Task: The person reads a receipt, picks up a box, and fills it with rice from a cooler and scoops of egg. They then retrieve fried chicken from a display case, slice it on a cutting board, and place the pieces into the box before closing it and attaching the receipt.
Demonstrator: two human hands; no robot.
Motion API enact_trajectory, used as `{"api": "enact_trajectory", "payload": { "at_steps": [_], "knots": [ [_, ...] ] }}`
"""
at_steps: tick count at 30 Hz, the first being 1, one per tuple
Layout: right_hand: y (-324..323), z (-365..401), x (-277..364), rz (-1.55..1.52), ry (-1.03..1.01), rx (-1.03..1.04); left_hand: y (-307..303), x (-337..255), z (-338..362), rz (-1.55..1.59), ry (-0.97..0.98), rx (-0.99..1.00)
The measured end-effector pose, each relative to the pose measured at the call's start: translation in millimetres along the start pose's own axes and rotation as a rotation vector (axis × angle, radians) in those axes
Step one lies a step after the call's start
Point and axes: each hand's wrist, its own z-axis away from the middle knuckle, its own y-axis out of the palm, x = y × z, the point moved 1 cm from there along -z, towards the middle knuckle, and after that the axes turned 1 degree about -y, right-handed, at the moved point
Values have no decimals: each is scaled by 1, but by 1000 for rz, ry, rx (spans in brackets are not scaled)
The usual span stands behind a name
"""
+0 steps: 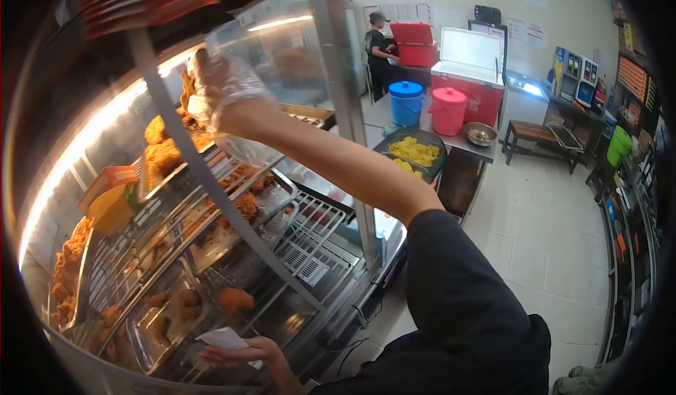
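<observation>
My right hand (218,89), in a clear plastic glove, reaches high into a glass food warmer. Its fingers are curled round a golden-brown piece of fried chicken (186,91), partly hidden by the glove and a metal post. Just below are more fried chicken pieces (162,154) on the upper tray. My left hand (246,353) is low at the front of the warmer, palm up, holding a small white paper sleeve (224,339). Near it, behind the glass, a metal tray (151,321) contains a few browned pieces.
Wire racks (310,233) and a metal post (345,113) frame the warmer. An orange and yellow carton (113,208) stands inside. Beyond are a tray of yellow food (415,152), blue (406,103) and pink (448,110) buckets, and red coolers (468,99). A co-worker (379,50) stands at the back.
</observation>
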Motion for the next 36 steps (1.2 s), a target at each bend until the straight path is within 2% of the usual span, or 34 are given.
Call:
{"api": "enact_trajectory", "payload": {
  "at_steps": [1,2,4,5,6,7,9,10,12,14,16,17,18,20,21,22,23,24,25,26,27,28,29,30,32,33,35,36],
  "knots": [
    [-29,23,-6,181,-162,-270,0,-6,0,15,-3,-14],
    [-48,37,-14,37,19,-108,1,-12,-1,22,-11,-31],
    [-124,52,-8,-340,285,74,8,-19,4,15,105,-82],
    [-124,74,-16,-445,241,-120,25,-24,20,149,9,-110],
    [-142,100,-25,-550,335,-82,40,-27,37,287,-82,-150],
    [-162,114,-24,-629,446,-29,48,-26,52,483,-264,-141],
    [-185,139,-24,-776,642,60,29,-68,20,163,-83,-137],
    [-190,151,-19,-851,709,101,50,-53,60,244,-231,-40],
    [-200,164,-10,-1008,840,216,25,-86,29,185,-156,31],
    [-203,173,1,-1175,931,376,23,-99,38,185,-194,65],
    [-201,185,24,-1355,981,588,-22,-105,29,427,-151,313],
    [-196,187,39,-1432,979,688,-50,-105,31,334,-114,410],
    [-196,191,65,-1424,905,702,-70,-96,47,264,-137,388],
    [-193,199,120,-1406,758,717,-113,-57,101,492,-558,515],
    [-165,226,143,-1422,539,718,-146,-34,126,627,-846,391],
    [-171,231,183,-1445,450,800,-186,-6,158,764,-1124,248],
    [-162,252,225,-1521,358,949,-225,36,213,487,-1147,244],
    [-163,273,276,-1779,511,1189,-292,30,178,72,-1336,297],
    [-170,293,330,-1863,540,1328,-341,50,198,-62,-1175,26],
    [-171,318,390,-1973,358,1319,-388,76,227,72,-1073,-215],
    [-198,327,443,-2012,338,1468,-446,76,208,-162,-1125,-160],
    [-210,354,509,-2030,319,1590,-493,65,176,-367,-1076,-206],
    [-270,317,529,-2086,226,1741,-535,67,172,-450,-1107,-294],
    [-264,374,613,-2225,208,1914,-573,70,170,-531,-1136,-381],
    [-340,343,652,-2222,413,1963,-631,72,151,-578,-1087,-514],
    [-352,350,686,-2215,418,1971,-654,74,143,-581,-1094,-511],
    [-362,368,751,-1933,-22,2010,-687,87,133,-605,-1160,-502],
    [-359,371,764,-1920,-26,2016,-696,100,130,-601,-1170,-506]
  ]
}}
